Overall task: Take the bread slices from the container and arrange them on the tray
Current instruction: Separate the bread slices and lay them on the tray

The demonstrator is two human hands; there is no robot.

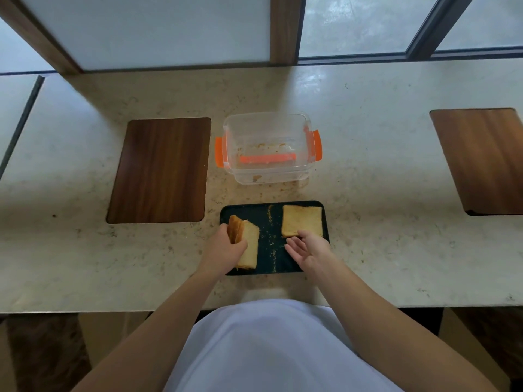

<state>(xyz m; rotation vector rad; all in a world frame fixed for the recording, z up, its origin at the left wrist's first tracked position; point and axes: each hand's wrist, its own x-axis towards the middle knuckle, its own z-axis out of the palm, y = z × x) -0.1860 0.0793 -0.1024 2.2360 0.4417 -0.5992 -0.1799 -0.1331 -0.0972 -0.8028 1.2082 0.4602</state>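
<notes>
A dark tray (274,258) lies on the pale stone counter (368,171), close to the near edge and right in front of the person. The left hand (223,250) grips a small stack of bread slices (249,244) standing on edge over the left part of the tray, fingers wrapped around the near end of the stack with the thumb on one face. How many slices are in the stack is hard to tell. The right hand (307,248) hovers over the tray's right side with its palm turned up and its fingers loosely spread, holding nothing; its fingertips lie just at the near edge of a single slice (302,220) that rests flat on the far right part of the tray. Crumbs (271,236) run in a line down the middle of the tray between the stack and the flat slice. Just beyond the tray stands a clear plastic container (267,148) with orange clips on its sides, holding only crumbs and an orange strip along its bottom. A dark wooden board (160,169) lies to the left of the container, and another wooden board (486,161) lies well apart at the right.
</notes>
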